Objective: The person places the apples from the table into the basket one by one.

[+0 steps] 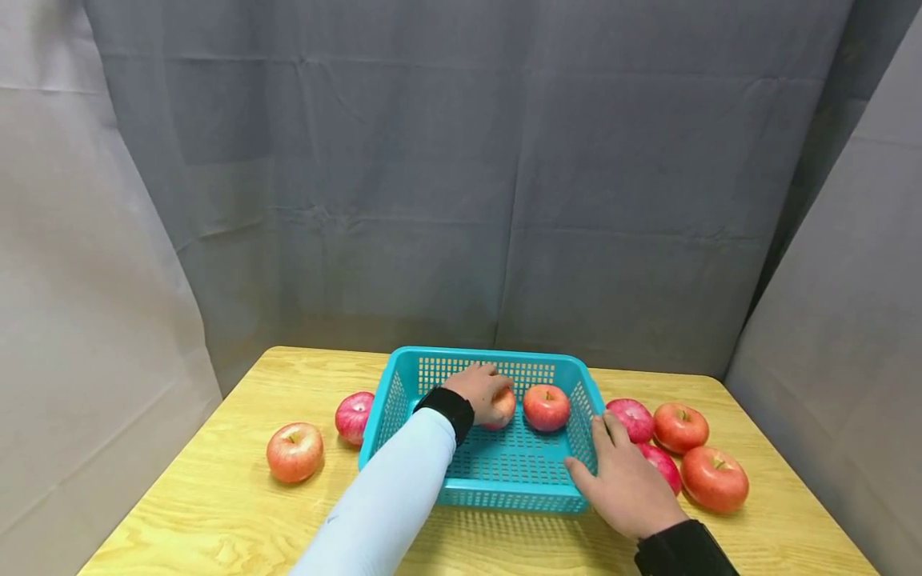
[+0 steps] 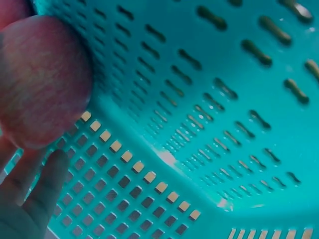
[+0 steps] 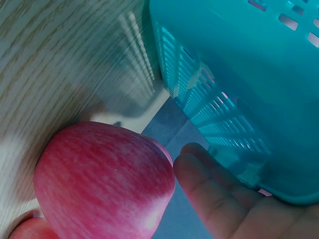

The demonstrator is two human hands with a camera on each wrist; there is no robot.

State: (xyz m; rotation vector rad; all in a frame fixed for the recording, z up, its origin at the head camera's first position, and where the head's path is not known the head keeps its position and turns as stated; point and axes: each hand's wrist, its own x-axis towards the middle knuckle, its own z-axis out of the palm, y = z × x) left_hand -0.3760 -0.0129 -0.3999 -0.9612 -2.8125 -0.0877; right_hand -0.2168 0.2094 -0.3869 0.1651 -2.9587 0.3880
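Observation:
Inside the turquoise basket (image 1: 504,486), my left hand (image 1: 479,392) holds a red-yellow apple (image 1: 506,408). From the left wrist view, that apple (image 2: 45,82) is close to the perforated wall, with fingers (image 2: 47,181) at its underside. A second apple (image 1: 546,408) sits to its right in the basket. My right hand (image 1: 627,480) straddles the basket's right rim, thumb spread on the inner side and fingers outside. In the right wrist view its fingers (image 3: 209,189) extend between the basket wall and a dark pink apple (image 3: 104,179); whether they touch that apple is unclear.
Several apples lie right of the basket, including a large red one (image 1: 715,478) and another behind it (image 1: 680,428). To the left are a pink apple (image 1: 354,418) beside the basket and a paler one (image 1: 295,453). Grey curtains (image 1: 461,200) enclose the wooden table (image 1: 209,488).

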